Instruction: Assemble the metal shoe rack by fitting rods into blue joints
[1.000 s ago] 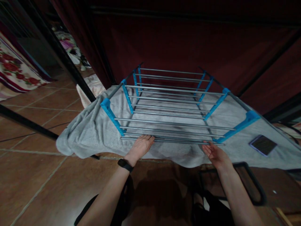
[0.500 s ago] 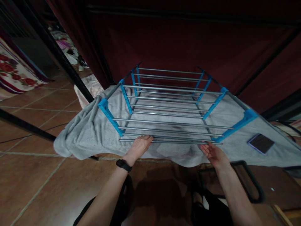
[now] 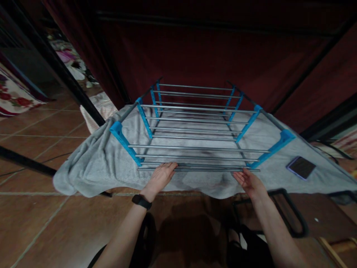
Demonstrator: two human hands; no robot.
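A rack (image 3: 145, 121) of grey metal rods and blue plastic side brackets stands on a grey blanket. Along its lower front edge runs a thin metal rod (image 3: 206, 170), whose ends reach a little past the bracket feet. My left hand (image 3: 160, 178) is closed over this rod left of its middle, palm down, with a dark watch (image 3: 141, 201) on the wrist. Toward the rod's right end, my right hand (image 3: 249, 181) grips it from below and in front, fingers curled and thumb near the top. The fingertips of both hands are partly hidden.
The grey blanket (image 3: 92, 163) covers a low surface and hangs over its front edge. A phone (image 3: 301, 167) lies at the right. Dark metal posts (image 3: 67, 78) and a dark red curtain (image 3: 195, 52) stand around it. Tiled floor (image 3: 36, 212) shows at left.
The whole view has shifted slightly, so the rack and phone appear further left. Both hands keep their places on the rod, with little visible movement.
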